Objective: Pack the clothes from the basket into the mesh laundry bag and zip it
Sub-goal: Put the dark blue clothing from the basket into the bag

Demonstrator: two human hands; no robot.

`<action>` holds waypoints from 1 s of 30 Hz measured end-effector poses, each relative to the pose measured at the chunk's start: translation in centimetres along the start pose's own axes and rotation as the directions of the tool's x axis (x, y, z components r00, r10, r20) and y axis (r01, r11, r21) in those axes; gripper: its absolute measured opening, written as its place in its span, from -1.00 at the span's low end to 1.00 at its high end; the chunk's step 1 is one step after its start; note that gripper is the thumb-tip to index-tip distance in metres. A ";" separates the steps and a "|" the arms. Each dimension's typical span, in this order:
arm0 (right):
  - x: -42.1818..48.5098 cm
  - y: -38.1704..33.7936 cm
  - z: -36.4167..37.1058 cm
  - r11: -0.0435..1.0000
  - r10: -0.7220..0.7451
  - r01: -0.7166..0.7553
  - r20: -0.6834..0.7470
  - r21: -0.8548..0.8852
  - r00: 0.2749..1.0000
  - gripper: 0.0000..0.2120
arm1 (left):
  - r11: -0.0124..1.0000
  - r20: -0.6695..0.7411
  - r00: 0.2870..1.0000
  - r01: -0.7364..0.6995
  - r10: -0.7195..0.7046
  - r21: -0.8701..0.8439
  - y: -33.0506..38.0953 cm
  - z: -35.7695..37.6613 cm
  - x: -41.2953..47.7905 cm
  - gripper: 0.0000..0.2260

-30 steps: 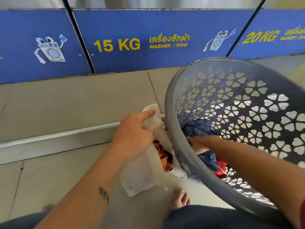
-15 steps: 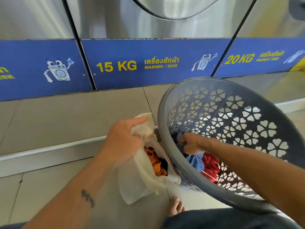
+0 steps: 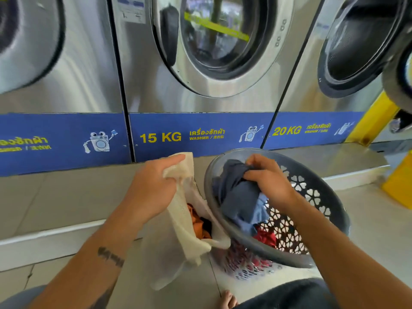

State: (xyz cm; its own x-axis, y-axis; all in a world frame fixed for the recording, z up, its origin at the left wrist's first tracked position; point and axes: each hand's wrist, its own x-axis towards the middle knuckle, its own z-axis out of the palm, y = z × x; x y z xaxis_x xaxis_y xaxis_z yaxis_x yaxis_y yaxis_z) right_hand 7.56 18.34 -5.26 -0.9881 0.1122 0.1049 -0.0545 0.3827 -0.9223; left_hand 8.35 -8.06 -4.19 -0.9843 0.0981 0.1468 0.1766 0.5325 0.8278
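My left hand [image 3: 151, 188] grips the upper rim of the white mesh laundry bag [image 3: 178, 224] and holds its mouth open. An orange garment [image 3: 197, 221] lies inside the bag. To the right the grey perforated basket [image 3: 312, 197] is tilted toward the bag. My right hand [image 3: 267, 179] is shut on a blue garment [image 3: 236, 197], lifted above the basket's near rim. A red garment [image 3: 265, 237] lies at the basket's bottom.
Steel front-loading washers [image 3: 211, 52] with blue 15 KG and 20 KG panels stand just ahead on a raised tiled step [image 3: 66, 197]. A yellow post [image 3: 379, 121] stands at the right. My bare foot [image 3: 227, 299] and knee are below the bag.
My right hand has pulled the blue garment up out of the basket toward the bag. The view has tilted upward, showing the washer doors.
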 end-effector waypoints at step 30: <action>-4.4 3.2 8.0 0.800 0.069 0.016 0.119 -0.600 0.991 -0.32 | 0.990 0.059 0.998 0.023 -0.014 -0.139 0.0 0.1 -0.9 -0.49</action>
State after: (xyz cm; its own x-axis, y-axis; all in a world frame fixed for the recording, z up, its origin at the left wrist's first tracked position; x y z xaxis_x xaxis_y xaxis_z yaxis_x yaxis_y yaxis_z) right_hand 10.58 11.77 -11.67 -0.9996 0.0290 -0.0042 0.0271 0.8583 -0.5124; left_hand 9.23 -8.09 -4.40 -0.9848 0.1399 0.1026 0.1522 0.4125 0.8982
